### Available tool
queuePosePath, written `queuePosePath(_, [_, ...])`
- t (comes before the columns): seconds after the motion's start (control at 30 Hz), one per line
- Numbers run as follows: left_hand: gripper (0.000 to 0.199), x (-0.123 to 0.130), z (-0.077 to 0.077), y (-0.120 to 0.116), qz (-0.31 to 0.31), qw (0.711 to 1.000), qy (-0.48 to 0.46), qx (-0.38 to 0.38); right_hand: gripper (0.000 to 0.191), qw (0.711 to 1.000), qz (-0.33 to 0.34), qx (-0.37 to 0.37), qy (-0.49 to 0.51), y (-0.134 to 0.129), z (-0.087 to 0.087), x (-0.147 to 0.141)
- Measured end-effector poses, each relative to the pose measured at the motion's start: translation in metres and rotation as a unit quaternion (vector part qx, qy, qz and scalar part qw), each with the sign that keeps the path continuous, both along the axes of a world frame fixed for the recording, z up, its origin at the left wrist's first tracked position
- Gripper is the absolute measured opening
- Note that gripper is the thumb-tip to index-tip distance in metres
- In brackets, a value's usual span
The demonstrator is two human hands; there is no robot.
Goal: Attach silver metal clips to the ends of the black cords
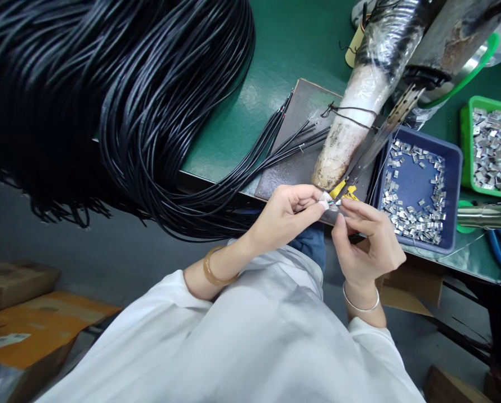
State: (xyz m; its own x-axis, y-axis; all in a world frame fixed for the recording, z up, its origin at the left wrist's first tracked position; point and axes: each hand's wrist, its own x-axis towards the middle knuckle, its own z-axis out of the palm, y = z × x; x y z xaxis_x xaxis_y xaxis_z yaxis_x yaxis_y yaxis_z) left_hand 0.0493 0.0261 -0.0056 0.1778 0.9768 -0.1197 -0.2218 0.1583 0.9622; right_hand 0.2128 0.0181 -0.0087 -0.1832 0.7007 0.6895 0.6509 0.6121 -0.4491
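Observation:
My left hand point(290, 215) pinches a small white piece point(326, 200) over the front edge of the dark board point(294, 126). Thin wires with bare ends come out of it toward my right hand point(365, 235). The fingertips of my right hand are closed at those wires; exactly what they grip is too small to tell. Just beyond the fingertips is a yellow clamp-like part point(343, 190), below the tip of a white wrapped tube point(342, 131). Several black cables point(271, 154) lie with their stripped ends on the board, left of the tube.
A large bundle of black cables point(149, 101) covers the left of the green table point(292, 39). At the right are a blue tray point(454, 193) and a green tray point(466, 143) with small metal pieces. A metal soldering-type rod point(384, 131) slants down beside the tube. Cardboard boxes point(36, 324) stand lower left.

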Motion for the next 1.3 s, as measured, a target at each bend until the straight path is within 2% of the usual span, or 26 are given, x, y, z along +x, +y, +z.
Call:
queuePosePath(0.33, [0.018, 0.0001, -0.0038, -0.0009, -0.011, 1.000, 0.004, 0.004, 0.019, 1.000, 0.003, -0.011, 0.005, 0.0011, -0.0043, 0.0023])
queuePosePath(0.67, [0.021, 0.0036, -0.0035, 0.0001, 0.019, 0.999, 0.027, 0.006, 0.021, 1.000, 0.004, -0.002, 0.016, 0.0022, -0.0023, 0.0002])
queuePosePath(1.1, [0.019, 0.0022, -0.0028, -0.0014, 0.000, 1.000, 0.031, -0.005, 0.019, 1.000, 0.008, 0.007, -0.011, -0.0008, -0.0022, 0.0015])
queuePosePath(1.23, [0.017, 0.0034, -0.0027, -0.0031, 0.005, 0.999, 0.033, 0.001, 0.020, 1.000, 0.005, -0.001, 0.024, 0.0004, -0.0048, 0.0015])
queuePosePath(1.3, [0.016, 0.0027, -0.0017, -0.0049, -0.018, 1.000, 0.018, -0.002, 0.017, 0.998, -0.006, -0.013, 0.067, -0.0006, -0.0064, 0.0057])
